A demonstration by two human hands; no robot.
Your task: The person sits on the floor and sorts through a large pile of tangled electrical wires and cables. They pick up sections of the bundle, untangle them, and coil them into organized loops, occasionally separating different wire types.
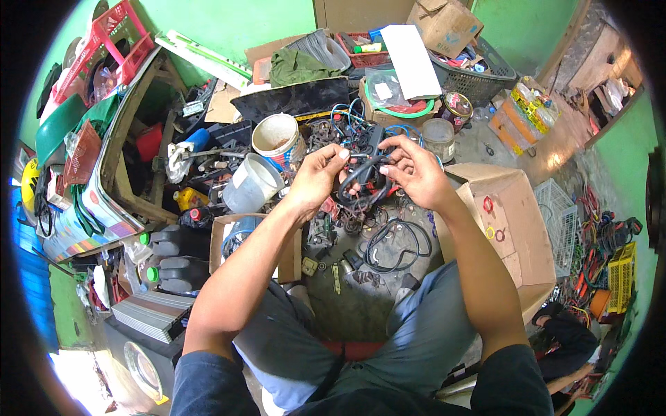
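Note:
Between my hands is a looped black cable [343, 193], held up over the floor clutter. My left hand [321, 177] pinches it near an end where coppery metal seems to show. The thumb and fingers of my right hand [419, 174] grip the cable's right side. An oblong dark box [374, 138], perhaps a power adapter, shows just behind the loops; whether it joins the cable I cannot tell. Below my hands, a second black cable [398, 244] lies coiled on the concrete floor [343, 307] among small metal parts [320, 231].
At my right stands an open cardboard box [520, 208] with several small coloured wire loops inside. A white paint bucket [278, 138] and a translucent tub [252, 182] stand ahead on the left. Far right lie tangled wires [588, 218] and a yellow crate [622, 278], near a person's dark sleeve [570, 338].

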